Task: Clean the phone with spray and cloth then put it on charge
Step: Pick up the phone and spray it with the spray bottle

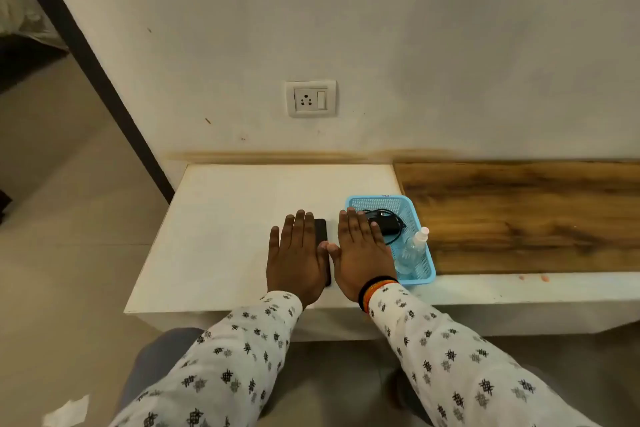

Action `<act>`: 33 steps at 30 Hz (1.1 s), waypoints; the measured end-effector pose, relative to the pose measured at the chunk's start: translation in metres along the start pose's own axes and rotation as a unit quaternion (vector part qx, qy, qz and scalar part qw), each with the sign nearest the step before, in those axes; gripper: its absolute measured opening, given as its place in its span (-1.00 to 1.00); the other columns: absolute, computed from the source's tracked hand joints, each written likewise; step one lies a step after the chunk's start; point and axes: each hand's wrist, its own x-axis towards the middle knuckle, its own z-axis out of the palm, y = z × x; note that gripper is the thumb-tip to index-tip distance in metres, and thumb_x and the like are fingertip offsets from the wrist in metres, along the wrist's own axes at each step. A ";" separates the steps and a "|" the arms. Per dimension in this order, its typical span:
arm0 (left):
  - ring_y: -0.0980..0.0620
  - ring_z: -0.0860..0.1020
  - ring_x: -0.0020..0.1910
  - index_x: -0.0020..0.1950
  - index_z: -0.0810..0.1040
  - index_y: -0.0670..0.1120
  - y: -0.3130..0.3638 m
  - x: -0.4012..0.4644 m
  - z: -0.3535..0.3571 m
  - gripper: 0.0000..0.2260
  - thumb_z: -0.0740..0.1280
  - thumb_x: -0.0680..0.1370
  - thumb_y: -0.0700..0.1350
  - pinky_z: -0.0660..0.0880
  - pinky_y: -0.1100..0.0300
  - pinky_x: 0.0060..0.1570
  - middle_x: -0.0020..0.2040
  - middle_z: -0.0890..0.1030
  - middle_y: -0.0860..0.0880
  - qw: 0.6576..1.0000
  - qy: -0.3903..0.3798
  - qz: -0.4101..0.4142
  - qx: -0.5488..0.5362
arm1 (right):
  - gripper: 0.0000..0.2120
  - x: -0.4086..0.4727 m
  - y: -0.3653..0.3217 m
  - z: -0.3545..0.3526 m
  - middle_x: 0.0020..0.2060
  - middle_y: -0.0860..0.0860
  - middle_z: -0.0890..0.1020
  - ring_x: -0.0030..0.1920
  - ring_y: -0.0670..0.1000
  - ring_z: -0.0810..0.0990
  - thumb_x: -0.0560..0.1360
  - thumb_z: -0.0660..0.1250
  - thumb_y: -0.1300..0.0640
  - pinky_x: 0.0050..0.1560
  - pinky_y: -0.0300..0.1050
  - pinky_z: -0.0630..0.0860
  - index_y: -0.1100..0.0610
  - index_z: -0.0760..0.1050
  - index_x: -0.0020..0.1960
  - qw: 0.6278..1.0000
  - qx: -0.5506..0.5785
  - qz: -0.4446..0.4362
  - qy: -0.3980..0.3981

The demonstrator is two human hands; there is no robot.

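Your left hand (296,258) and right hand (360,253) lie flat, fingers straight, holding nothing, on the white table (221,218). The black phone (321,232) sits between them, partly under your left hand. The spray bottle (412,250) and charger (386,224) rest in the blue basket (420,279).

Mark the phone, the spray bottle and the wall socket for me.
phone (321,230): head view, dark upper right part showing beside the left hand.
spray bottle (412,248): head view, clear body, lying in the blue basket.
wall socket (310,99): head view, white faceplate.
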 end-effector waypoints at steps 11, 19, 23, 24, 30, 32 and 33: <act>-0.12 0.51 0.29 0.43 0.40 -0.09 -0.011 0.011 0.006 -0.62 0.11 0.67 0.03 0.45 0.03 0.27 0.37 0.50 -0.10 0.970 -0.004 -0.069 -0.231 | -0.44 0.011 -0.025 -0.004 0.54 0.09 0.16 0.54 0.05 0.06 0.60 0.07 0.15 0.53 -0.12 -0.02 0.15 0.03 0.57 0.985 0.166 -0.047 0.001; -0.21 0.52 0.21 0.35 0.43 -0.20 -0.017 0.029 0.012 -0.66 0.11 0.66 -0.07 0.41 0.04 0.14 0.27 0.57 -0.21 0.931 -0.063 -0.220 -0.284 | -0.41 0.021 -0.047 0.003 0.40 0.15 0.35 0.37 0.16 0.36 0.55 0.21 0.11 0.36 0.04 0.36 0.20 0.12 0.52 0.946 0.283 0.148 -0.056; -0.18 0.55 0.12 0.30 0.48 -0.19 -0.020 0.034 0.017 -0.67 0.10 0.65 -0.08 0.33 0.14 -0.02 0.19 0.61 -0.19 0.931 -0.080 -0.232 -0.269 | -0.34 0.026 -0.047 0.010 0.41 0.20 0.33 0.38 0.20 0.36 0.53 0.22 0.12 0.35 0.07 0.36 0.20 0.01 0.55 0.931 0.287 0.193 -0.119; -0.17 0.55 0.09 0.28 0.49 -0.19 -0.020 0.036 0.018 -0.68 0.10 0.64 -0.08 0.33 0.14 -0.03 0.17 0.62 -0.19 0.932 -0.080 -0.232 -0.268 | -0.30 0.027 -0.048 0.013 0.42 0.20 0.33 0.38 0.20 0.35 0.54 0.22 0.09 0.36 0.07 0.35 0.18 -0.04 0.56 0.926 0.288 0.203 -0.131; -0.17 0.52 0.13 0.33 0.47 -0.19 -0.018 0.046 0.019 -0.67 0.12 0.61 -0.13 0.39 0.11 0.05 0.24 0.58 -0.17 0.902 -0.083 -0.276 -0.321 | -0.18 0.035 -0.051 0.021 0.38 0.18 0.40 0.35 0.18 0.40 0.52 0.27 -0.07 0.34 0.07 0.38 0.16 -0.14 0.57 0.919 0.275 0.244 -0.143; -0.15 0.52 0.07 0.27 0.49 -0.19 -0.019 0.049 0.020 -0.70 0.14 0.58 -0.18 0.41 0.12 0.04 0.17 0.57 -0.13 0.875 -0.084 -0.308 -0.364 | -0.20 0.037 -0.051 0.021 0.39 0.18 0.38 0.36 0.19 0.39 0.53 0.25 -0.02 0.35 0.09 0.37 0.15 -0.15 0.57 0.920 0.266 0.245 -0.151; -0.11 0.49 -0.04 0.13 0.52 -0.19 -0.020 0.051 0.021 -0.78 0.14 0.58 -0.21 0.40 0.14 -0.04 0.07 0.54 -0.12 0.859 -0.092 -0.324 -0.385 | -0.21 0.038 -0.052 0.020 0.39 0.19 0.37 0.36 0.19 0.39 0.53 0.24 0.00 0.35 0.09 0.36 0.15 -0.16 0.57 0.919 0.265 0.245 -0.157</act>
